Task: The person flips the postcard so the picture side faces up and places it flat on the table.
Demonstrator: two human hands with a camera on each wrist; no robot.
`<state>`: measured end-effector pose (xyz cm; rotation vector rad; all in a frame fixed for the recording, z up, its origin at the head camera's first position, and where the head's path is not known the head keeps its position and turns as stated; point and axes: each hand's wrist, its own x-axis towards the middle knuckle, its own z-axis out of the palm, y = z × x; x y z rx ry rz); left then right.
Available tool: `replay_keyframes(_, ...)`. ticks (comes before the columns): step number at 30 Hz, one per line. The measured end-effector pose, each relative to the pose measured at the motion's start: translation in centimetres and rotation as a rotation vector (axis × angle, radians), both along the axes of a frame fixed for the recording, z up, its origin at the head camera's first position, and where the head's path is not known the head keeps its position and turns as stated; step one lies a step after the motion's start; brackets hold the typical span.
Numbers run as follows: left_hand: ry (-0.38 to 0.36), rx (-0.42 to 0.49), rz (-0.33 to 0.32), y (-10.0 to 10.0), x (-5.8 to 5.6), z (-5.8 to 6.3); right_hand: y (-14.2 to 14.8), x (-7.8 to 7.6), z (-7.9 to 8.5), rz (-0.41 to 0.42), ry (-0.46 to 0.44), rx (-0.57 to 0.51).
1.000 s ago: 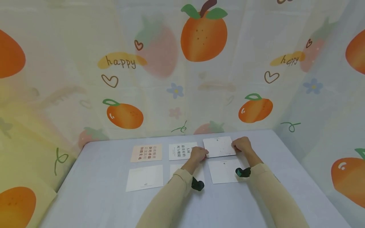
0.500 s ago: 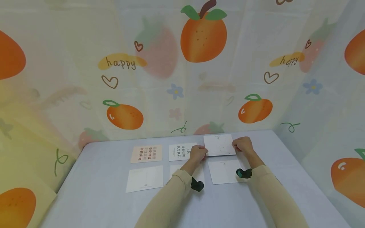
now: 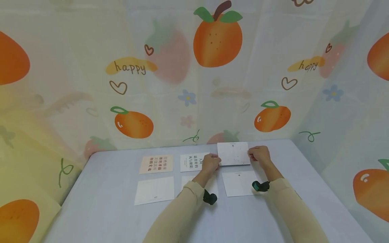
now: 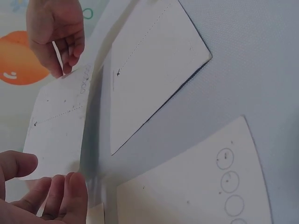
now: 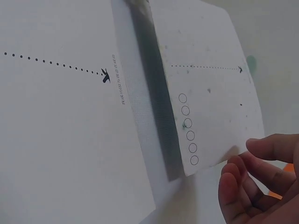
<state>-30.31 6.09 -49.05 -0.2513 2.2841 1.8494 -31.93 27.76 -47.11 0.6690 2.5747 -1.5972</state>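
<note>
A white postcard is raised off the table at its far edge, tilted up. Its blank side, with a dotted line and a row of small circles, also shows on the postcard in the right wrist view. My left hand pinches its left edge between thumb and fingertips. At the opposite edge, my right hand pinches it too. Just in front lies another white postcard, flat and blank side up. A gap with shadow separates the two in the right wrist view.
Left of the hands lie a peach postcard and a white postcard with dark lettering, partly behind my left hand. Nearer are a blank-sided postcard and another postcard mostly covered by my left arm. A fruit-print curtain hangs behind the table.
Both hands still hold the postcard. Its far edge has risen a little, and the card stands slightly steeper and farther back. The other cards stay put.
</note>
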Motion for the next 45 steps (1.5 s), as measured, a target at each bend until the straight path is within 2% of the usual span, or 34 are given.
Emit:
replay_keyframes(7, 0.051, -0.047, 0.005, -0.2, -0.1, 0.3, 0.3, 0.0, 0.0, 0.005, 0.047, -0.035)
replay_keyframes(17, 0.063, -0.113, 0.0, -0.7, -0.3, 0.8, 0.2, -0.1, 0.1, 0.004, 0.08, -0.075)
replay_keyframes(26, 0.064, -0.083, -0.025, -0.9, -0.3, 0.9, 0.4, -0.1, 0.1, -0.006, 0.109, -0.085)
replay_keyframes(34, 0.114, -0.104, -0.016, -0.9, -0.4, 1.0, 0.3, 0.0, 0.1, -0.02, 0.135, -0.148)
replay_keyframes(45, 0.097, -0.098, -0.024, -1.1, -0.3, 1.1, 0.1, 0.3, 0.4, -0.028, 0.14, -0.239)
